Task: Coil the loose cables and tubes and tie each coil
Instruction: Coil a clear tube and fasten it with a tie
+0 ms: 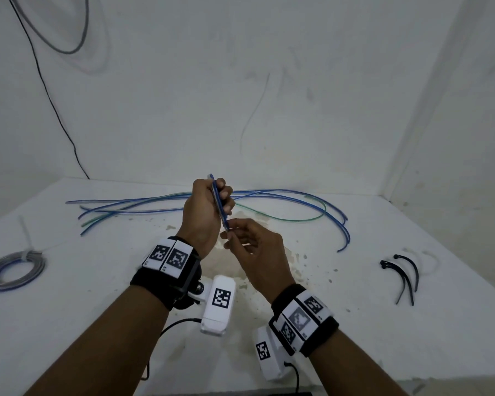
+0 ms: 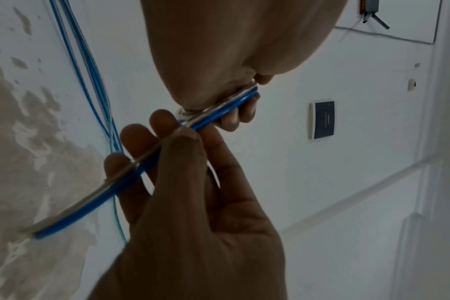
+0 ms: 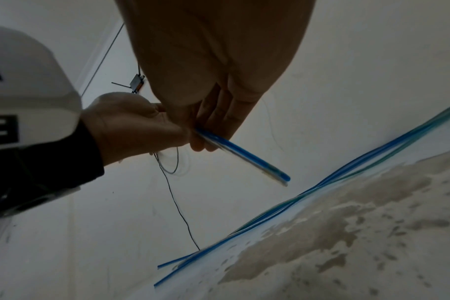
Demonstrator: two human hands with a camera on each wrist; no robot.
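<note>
A: Place?
B: Bare room, maybe workshop corner. Stained white table (image 1: pixel 69 324), white walls (image 1: pixel 183 95), cables (image 1: pixel 55 110) hung on them, wall switch (image 2: pixel 324 120).
A: Home?
B: Can't tell.

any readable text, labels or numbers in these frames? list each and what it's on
No text can be read.
Black-and-white square marker patches on the left wristband, the right wristband and the white wrist camera housings: coded patterns, not words; tiny characters beside them are too small to read.
Dark rectangular wall plate: a faint line of print, too blurred to read.
Blue and clear tubes, grey tied coil: no markings visible.
</note>
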